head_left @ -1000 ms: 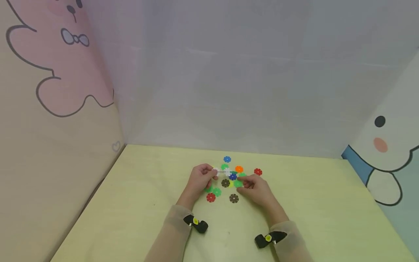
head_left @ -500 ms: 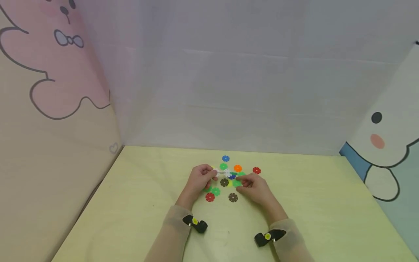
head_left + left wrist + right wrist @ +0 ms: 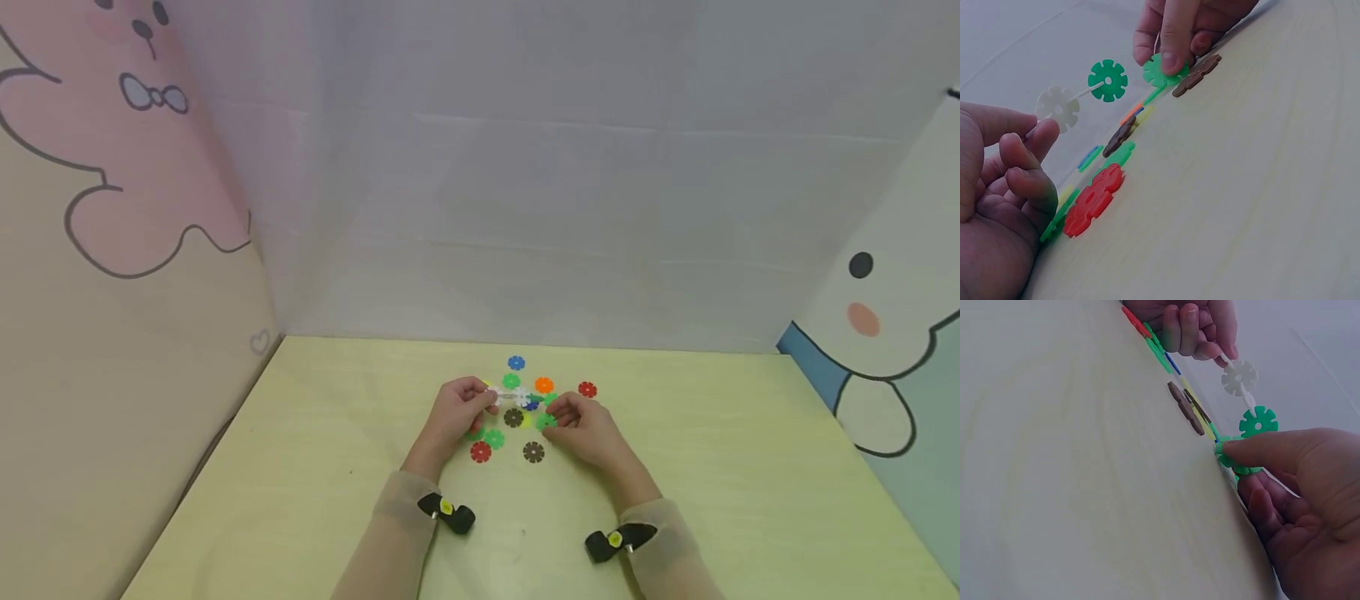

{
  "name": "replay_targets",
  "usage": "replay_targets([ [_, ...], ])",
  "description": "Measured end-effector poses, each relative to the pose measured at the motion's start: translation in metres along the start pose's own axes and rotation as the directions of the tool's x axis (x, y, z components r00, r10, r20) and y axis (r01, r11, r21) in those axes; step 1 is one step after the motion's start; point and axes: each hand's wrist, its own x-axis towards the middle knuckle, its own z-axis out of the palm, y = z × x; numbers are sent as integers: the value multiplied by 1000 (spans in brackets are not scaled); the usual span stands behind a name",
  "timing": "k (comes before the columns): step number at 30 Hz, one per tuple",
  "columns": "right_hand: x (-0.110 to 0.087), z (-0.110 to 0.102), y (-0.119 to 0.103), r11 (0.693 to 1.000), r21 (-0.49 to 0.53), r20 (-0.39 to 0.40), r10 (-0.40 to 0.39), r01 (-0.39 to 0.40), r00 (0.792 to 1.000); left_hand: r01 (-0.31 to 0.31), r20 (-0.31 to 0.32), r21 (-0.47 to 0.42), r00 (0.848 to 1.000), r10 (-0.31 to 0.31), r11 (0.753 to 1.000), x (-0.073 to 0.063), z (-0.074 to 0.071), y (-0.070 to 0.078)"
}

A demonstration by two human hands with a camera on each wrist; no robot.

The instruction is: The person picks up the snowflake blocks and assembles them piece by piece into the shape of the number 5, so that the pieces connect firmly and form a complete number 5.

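1 green disc [image 3: 1156, 74] is now pinched by the right hand [image 3: 590, 427]; left hand [image 3: 456, 412] still pinches joined discs [image 3: 522, 397].

Disc chain [image 3: 1070, 104] at left fingers [image 3: 1016, 120], lone disc [image 3: 1156, 75] at right fingers [image 3: 1176, 37], loose discs [image 3: 533, 452] on table [image 3: 337, 400]

The table [image 3: 337, 417] is screened off like a booth: its far edge is closed by a pale sheet [image 3: 487, 208], its left and right edges are flanked by cartoon-printed panels [image 3: 112, 375]; what building this is cannot be told.
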Motion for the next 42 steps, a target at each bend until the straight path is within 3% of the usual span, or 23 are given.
replay_targets([
  [6,3,0,4,997,50,-85,65,-61,994,0,1,-18,1000,0,1000,0,-2,0],
  [9,5,-2,7,983,154,-128,123,-102,984,-1,12,-21,1000,1,1000,1,-1,0],
  [14,6,-4,8,904,415,-142,175,-102,974,-12,35,-27,999,13,1000,2,1,2],
  [17,5,-5,8,865,492,-142,191,-98,971,-12,39,-30,999,13,999,2,1,3],
  [26,6,-5,4,849,520,-126,183,-92,975,-12,1,-34,1000,12,999,-1,-3,-2],
  [34,4,-6,5,808,581,-108,191,-94,976,-4,19,-40,1000,5,999,-1,-2,0],
  [42,5,-5,8,793,601,-87,188,-99,978,-5,20,-39,1000,6,999,-1,-1,1],
])
